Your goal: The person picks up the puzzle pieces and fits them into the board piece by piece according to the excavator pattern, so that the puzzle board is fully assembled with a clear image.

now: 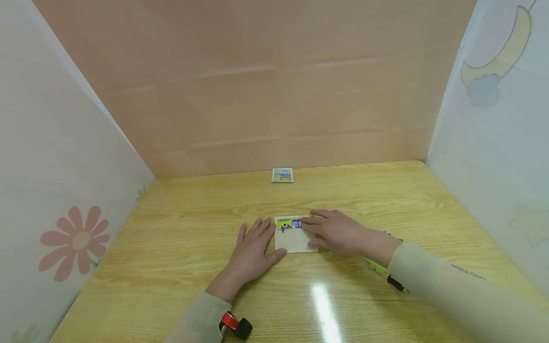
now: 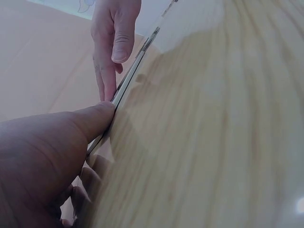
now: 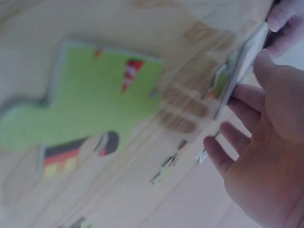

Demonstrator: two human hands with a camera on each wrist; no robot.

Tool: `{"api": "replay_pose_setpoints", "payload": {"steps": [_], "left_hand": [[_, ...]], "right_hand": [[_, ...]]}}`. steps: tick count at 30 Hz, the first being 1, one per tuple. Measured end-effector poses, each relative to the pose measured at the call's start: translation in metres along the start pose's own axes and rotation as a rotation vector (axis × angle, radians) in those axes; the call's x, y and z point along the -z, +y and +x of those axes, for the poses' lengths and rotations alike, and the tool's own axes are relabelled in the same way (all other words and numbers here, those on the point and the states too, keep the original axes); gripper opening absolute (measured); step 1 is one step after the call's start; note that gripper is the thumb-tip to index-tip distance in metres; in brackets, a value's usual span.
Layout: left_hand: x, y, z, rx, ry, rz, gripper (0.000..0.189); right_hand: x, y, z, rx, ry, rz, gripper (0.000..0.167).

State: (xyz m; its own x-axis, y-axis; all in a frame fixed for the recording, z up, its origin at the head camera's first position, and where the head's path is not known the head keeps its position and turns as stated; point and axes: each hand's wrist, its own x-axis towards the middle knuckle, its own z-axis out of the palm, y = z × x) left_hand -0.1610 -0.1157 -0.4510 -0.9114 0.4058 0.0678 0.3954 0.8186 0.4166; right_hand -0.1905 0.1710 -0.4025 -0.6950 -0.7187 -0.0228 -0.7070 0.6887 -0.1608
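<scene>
A small white puzzle board (image 1: 295, 243) lies on the table, with fitted pieces (image 1: 285, 224) in green and purple along its far edge; its lower part is bare. My left hand (image 1: 253, 252) rests at the board's left side, fingers spread and thumb (image 2: 97, 118) against its near edge. Over the board's right side reaches my right hand (image 1: 336, 231), its fairly straight fingertips touching the upper right pieces and partly hiding them. In the right wrist view that hand (image 3: 266, 147) shows an uncurled palm beside the board's edge.
A small printed picture card (image 1: 282, 175) lies at the table's far edge. Loose puzzle pieces, one a green piece (image 3: 107, 95), lie right of the board, partly hidden under my right forearm. Fabric walls (image 1: 274, 95) stand behind and on both sides of the wooden table (image 1: 193, 214).
</scene>
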Motion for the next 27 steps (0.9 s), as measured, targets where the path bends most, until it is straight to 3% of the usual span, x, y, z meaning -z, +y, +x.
{"api": "replay_pose_setpoints", "payload": {"steps": [5, 12, 27], "left_hand": [[0.0005, -0.0019, -0.0001, 0.004, -0.001, -0.009, 0.08], [-0.0013, -0.0023, 0.0012, -0.001, -0.001, -0.004, 0.08], [-0.0004, -0.0026, -0.0017, 0.003, -0.005, 0.003, 0.081]], "right_hand": [[-0.0031, 0.0017, 0.0025, -0.006, -0.05, 0.004, 0.063], [-0.0015, 0.0, 0.0034, 0.006, -0.02, -0.038, 0.064], [-0.003, -0.003, 0.0026, -0.008, 0.008, 0.004, 0.061]]}}
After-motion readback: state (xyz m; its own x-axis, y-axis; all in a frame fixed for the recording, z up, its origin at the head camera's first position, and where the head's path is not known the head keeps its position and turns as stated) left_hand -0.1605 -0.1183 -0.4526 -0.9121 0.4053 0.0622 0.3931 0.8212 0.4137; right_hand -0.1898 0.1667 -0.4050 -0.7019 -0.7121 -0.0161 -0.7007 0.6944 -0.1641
